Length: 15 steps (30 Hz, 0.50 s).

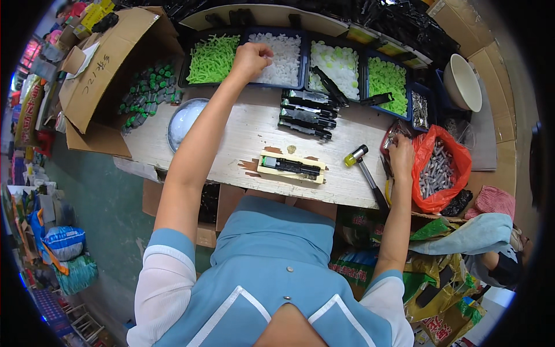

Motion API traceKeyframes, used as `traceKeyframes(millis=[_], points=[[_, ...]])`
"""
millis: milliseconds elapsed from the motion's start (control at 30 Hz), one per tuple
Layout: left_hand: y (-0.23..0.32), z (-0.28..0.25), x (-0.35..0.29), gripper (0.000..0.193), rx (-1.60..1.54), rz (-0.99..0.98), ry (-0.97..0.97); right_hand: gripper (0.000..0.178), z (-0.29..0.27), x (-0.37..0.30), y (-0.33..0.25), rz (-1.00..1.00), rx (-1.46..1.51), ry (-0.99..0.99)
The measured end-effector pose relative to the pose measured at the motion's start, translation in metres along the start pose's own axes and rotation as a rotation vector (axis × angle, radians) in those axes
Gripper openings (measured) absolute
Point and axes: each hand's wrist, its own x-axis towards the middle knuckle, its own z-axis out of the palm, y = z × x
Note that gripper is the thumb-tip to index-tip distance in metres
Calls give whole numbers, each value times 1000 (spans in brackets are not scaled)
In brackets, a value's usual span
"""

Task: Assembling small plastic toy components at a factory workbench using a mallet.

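My left hand (pixel 252 61) is over the border between a tray of green plastic pieces (pixel 213 56) and a tray of small white plastic pieces (pixel 281 58). Its fingers are curled in, and what they hold, if anything, is too small to make out. At the right, my right hand (pixel 400 155) dips its fingertips into a small dark-red container (pixel 393 134), beside a red plastic bag (pixel 426 201) of grey metal cylinders. Those fingertips are partly hidden. Between my arms, a black and green mechanism (pixel 292 166) lies in a pale wooden holder (pixel 267 171) near the table's front edge.
Several black assemblies (pixel 306 114) lie stacked mid-table. A hammer (pixel 364 165) with a yellow head end rests near my right forearm. A round bowl (pixel 178 124) sits by my left forearm, next to green-and-grey parts (pixel 151 92) spilling from a cardboard box (pixel 107 72). More trays line the back.
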Motion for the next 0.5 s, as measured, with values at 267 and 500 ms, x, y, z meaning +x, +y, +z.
traceKeyframes(millis=[267, 500], points=[[-6, -8, -9, 27, -517, -112, -127, 15, 12, 7, 0, -74, -168, 96], [22, -26, -59, 19, -923, -199, -131, 19, 2, 0, 2, -57, -89, 45]])
